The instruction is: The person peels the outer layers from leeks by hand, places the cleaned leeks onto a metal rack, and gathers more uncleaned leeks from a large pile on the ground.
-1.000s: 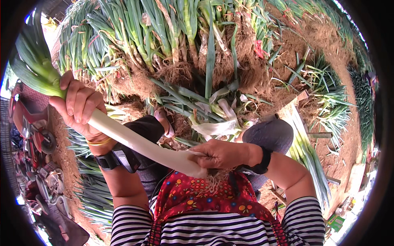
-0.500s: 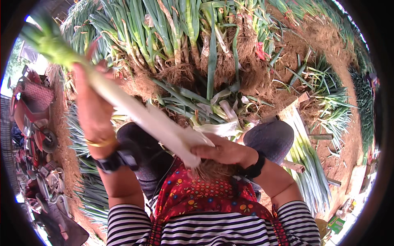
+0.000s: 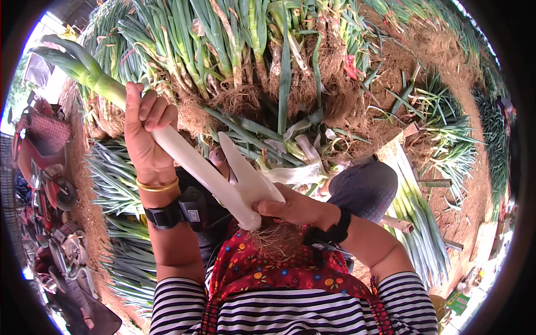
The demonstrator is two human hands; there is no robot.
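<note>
A long green onion (image 3: 192, 162) lies slantwise before my lap, its green leaves at the upper left and its white root end at the lower right. My left hand (image 3: 148, 125) is wrapped around the upper part of the white stalk. Near the root end, my right hand (image 3: 298, 207) pinches a white outer layer (image 3: 258, 187) that stands partly away from the stalk, with one loose tip pointing up. Brown hairy roots (image 3: 276, 241) hang over my red patterned apron (image 3: 254, 273). The right fingertips are partly hidden behind the layer.
Upright green onions with earthy roots (image 3: 245, 100) crowd the far side. Peeled skins and leaves (image 3: 301, 167) lie between my knees. Cleaned green onions (image 3: 416, 218) rest on a wooden rack (image 3: 402, 224) at right. More leaves (image 3: 125, 245) lie at left, beside parked vehicles (image 3: 47, 145).
The outer layer has come further away from the stalk, its loose tip now apart. My left hand, blurred before, now shows clearly around the stalk; the leafy end has settled slightly lower.
</note>
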